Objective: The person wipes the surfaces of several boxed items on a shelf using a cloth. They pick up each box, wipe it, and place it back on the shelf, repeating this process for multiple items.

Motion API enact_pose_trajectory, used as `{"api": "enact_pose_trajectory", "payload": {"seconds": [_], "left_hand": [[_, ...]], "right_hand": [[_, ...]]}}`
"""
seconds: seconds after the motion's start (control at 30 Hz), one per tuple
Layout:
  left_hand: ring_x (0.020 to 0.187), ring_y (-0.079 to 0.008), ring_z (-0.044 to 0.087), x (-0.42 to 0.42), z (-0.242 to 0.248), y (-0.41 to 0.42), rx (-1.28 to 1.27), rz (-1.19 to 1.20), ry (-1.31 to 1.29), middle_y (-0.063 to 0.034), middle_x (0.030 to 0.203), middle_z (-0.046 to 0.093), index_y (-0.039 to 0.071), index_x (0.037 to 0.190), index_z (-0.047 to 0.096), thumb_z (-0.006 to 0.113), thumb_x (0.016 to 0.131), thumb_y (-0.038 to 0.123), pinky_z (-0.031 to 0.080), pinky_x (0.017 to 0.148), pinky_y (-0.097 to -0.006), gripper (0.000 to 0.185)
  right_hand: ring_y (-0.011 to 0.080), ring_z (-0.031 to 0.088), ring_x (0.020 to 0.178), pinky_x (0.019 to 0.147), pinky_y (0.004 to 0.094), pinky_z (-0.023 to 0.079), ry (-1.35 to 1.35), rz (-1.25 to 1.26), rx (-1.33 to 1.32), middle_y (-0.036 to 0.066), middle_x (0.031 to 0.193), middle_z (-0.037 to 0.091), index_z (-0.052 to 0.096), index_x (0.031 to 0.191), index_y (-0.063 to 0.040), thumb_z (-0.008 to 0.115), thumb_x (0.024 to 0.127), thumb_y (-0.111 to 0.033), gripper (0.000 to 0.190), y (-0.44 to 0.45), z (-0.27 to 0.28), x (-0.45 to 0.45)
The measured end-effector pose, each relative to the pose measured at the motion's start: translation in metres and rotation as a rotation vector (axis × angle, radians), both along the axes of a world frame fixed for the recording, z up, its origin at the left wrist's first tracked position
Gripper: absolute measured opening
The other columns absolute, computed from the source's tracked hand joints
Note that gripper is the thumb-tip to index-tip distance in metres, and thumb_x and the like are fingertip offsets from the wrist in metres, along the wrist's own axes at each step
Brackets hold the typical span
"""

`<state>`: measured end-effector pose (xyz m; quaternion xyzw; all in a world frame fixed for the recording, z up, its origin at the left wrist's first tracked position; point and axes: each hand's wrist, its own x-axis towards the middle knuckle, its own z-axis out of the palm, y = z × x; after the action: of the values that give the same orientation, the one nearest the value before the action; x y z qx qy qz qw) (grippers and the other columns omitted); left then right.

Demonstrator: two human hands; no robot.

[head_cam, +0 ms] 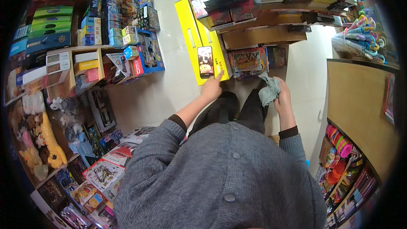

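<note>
My left hand (211,88) is at the near end of a yellow cardboard box (186,22), its index finger extended beside a smartphone (205,62). The phone lies face up on the yellow boxes with its screen lit. Nothing is held in the left hand; whether the fingertip touches the box, I cannot tell. To the right, my right hand (283,97) holds a crumpled grey-green cloth (269,89) between thumb and fingers, above the floor by my legs.
Shelves (92,49) of boxed toys and plush toys line the left. Ahead stands a wooden display unit (264,38) stacked with books and boxes. On the right are a wooden counter (359,101), a holder of umbrellas (365,38) and shelves with colourful goods. Boxed toys (105,173) lie at lower left.
</note>
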<state>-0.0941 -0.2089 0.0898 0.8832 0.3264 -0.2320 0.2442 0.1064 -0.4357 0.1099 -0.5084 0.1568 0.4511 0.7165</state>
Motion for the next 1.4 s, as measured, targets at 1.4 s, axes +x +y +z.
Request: {"api": "enact_pose_trajectory", "payload": {"seconds": [1.4], "left_hand": [[0.097, -0.0347, 0.060, 0.084, -0.341, -0.190, -0.384, -0.708, -0.037, -0.0150, 0.101, 0.062, 0.007, 0.113, 0.057, 0.059, 0.081, 0.014, 0.050, 0.080, -0.0461, 0.032]], "right_hand": [[0.0188, 0.057, 0.100, 0.084, 0.0326, 0.048, -0.023, -0.271, -0.143, 0.008, 0.109, 0.058, 0.056, 0.113, -0.004, 0.044, 0.088, -0.009, 0.028, -0.139, -0.376, -0.004]]}}
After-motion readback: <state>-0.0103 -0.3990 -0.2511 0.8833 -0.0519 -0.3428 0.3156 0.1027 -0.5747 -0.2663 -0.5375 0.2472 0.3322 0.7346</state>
